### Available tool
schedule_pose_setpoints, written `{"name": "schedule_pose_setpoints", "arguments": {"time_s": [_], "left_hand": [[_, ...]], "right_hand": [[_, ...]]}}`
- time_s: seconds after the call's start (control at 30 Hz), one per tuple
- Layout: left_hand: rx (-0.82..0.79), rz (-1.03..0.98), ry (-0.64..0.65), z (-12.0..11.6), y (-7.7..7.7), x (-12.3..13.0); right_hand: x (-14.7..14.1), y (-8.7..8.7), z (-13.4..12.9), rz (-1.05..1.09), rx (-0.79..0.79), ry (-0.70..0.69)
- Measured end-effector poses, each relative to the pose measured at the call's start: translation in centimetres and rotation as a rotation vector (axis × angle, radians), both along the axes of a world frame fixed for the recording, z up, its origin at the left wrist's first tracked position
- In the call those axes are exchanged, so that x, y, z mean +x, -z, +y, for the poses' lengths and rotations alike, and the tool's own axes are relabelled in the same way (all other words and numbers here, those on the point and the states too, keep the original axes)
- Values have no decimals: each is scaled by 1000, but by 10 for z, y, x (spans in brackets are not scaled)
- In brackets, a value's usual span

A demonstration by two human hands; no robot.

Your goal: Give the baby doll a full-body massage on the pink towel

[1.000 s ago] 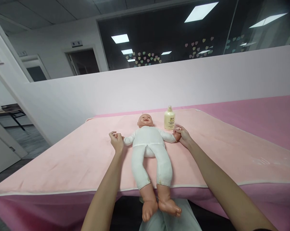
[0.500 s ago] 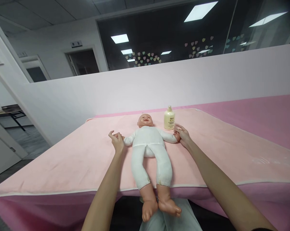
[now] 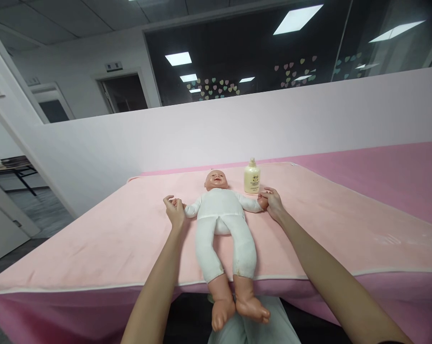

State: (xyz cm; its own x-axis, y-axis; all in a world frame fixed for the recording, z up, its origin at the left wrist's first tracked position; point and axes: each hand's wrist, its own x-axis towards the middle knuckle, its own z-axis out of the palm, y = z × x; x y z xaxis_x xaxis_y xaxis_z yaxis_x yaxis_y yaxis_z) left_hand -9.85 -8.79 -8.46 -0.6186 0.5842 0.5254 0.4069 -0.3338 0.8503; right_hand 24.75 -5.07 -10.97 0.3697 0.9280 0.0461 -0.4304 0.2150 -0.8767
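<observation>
A baby doll (image 3: pixel 221 205) with a white cloth body lies face up, its head away from me and its bare feet hanging over the near edge. My left hand (image 3: pixel 175 212) is closed around the doll's hand on the left side. On the other side, my right hand (image 3: pixel 273 203) grips the doll's other hand between thumb and fingers. Both doll arms are stretched outward. Just beyond my right hand stands a pale yellow pump bottle (image 3: pixel 252 177), upright and not touched by it.
A pink towel (image 3: pixel 130 239) with a white edge covers the table, over a darker pink cloth (image 3: pixel 391 177). Behind it runs a low white wall (image 3: pixel 187 138) with dark glass above. At the far left are a door (image 3: pixel 4 220) and another table (image 3: pixel 17 169).
My right hand has shifted very slightly, with the doll's hand still in its grip. My left hand's fingers have moved a little. The doll's body and the bottle stay in place.
</observation>
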Motion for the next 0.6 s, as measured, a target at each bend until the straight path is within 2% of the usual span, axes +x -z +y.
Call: {"name": "schedule_pose_setpoints", "arguments": {"time_s": [0.1,0.3,0.6], "left_hand": [[-15,26,-52,-3,-2,2],[-9,17,-62,-4,-4,2],[-23,-21,-16,1,2,-1]], "right_hand": [[-2,-2,-3,-53,12,17],[-6,-2,-3,-175,42,86],[-1,-4,-2,-47,11,-54]]}}
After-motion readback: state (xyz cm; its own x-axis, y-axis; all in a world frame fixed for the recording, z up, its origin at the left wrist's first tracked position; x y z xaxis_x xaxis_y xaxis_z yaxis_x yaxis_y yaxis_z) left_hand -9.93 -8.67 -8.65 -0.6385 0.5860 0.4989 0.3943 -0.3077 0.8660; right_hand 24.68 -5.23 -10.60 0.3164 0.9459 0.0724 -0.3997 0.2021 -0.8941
